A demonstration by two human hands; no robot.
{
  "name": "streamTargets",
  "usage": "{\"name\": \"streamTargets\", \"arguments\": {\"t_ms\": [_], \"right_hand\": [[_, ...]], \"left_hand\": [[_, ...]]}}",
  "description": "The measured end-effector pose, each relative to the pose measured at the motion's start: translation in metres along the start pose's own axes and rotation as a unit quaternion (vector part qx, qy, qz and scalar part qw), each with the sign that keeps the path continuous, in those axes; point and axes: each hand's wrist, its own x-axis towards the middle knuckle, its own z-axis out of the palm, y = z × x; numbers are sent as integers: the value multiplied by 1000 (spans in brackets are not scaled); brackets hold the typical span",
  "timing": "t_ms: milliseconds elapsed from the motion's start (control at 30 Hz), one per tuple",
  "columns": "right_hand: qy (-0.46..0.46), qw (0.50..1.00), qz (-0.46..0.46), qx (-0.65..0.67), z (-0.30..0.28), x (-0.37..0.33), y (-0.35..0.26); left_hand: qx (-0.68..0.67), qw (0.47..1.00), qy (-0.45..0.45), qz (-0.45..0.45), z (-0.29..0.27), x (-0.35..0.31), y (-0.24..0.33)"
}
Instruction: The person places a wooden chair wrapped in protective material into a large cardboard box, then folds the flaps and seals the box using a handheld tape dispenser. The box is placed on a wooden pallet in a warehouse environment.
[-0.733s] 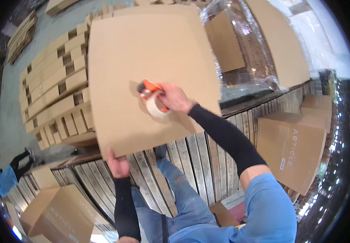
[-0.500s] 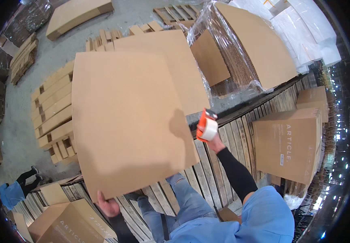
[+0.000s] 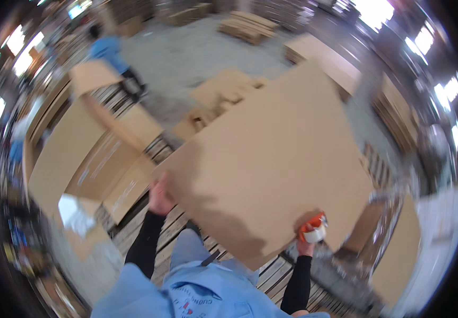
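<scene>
A large flat cardboard sheet [image 3: 271, 164] is held up in front of me, tilted. At its left edge my left hand [image 3: 161, 195] is closed on the cardboard. My right hand [image 3: 305, 247] grips an orange tape dispenser [image 3: 312, 228] with a white roll, close to the sheet's lower right edge. Whether that hand also touches the sheet, I cannot make out. To the left stands an open cardboard box [image 3: 99, 164] with its flaps spread. The picture is blurred by motion.
Under the sheet runs a slatted wooden surface [image 3: 271, 280]. Wooden pallets [image 3: 247, 26] stand farther off. At the right is a plastic-wrapped stack of cardboard [image 3: 398, 249]. A person in a blue shirt [image 3: 110, 52] is at the far left.
My view has swung left, bringing the open box and the other person nearer. The sheet has turned and is lifted, my left hand still on its edge. The tape dispenser stays in my right hand.
</scene>
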Motion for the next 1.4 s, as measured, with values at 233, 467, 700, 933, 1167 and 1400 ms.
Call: {"name": "streamTargets", "arguments": {"t_ms": [233,467,700,933,1167,1400], "right_hand": [[-95,990,-45,96,134,55,-86],[-219,970,-70,72,394,84,-78],[-309,947,16,83,652,-5,22],[-346,925,113,107,817,-83,132],[-349,890,274,103,986,-97,240],[-206,949,191,142,1113,-205,287]], "left_hand": [[-74,977,-34,199,-43,-35,138],[-103,918,42,381,-116,-67,266],[60,864,225,446,-173,-134,261],[124,818,321,462,-254,-146,298],[226,811,333,424,-400,-155,510],[240,805,407,359,-489,-152,625]]}}
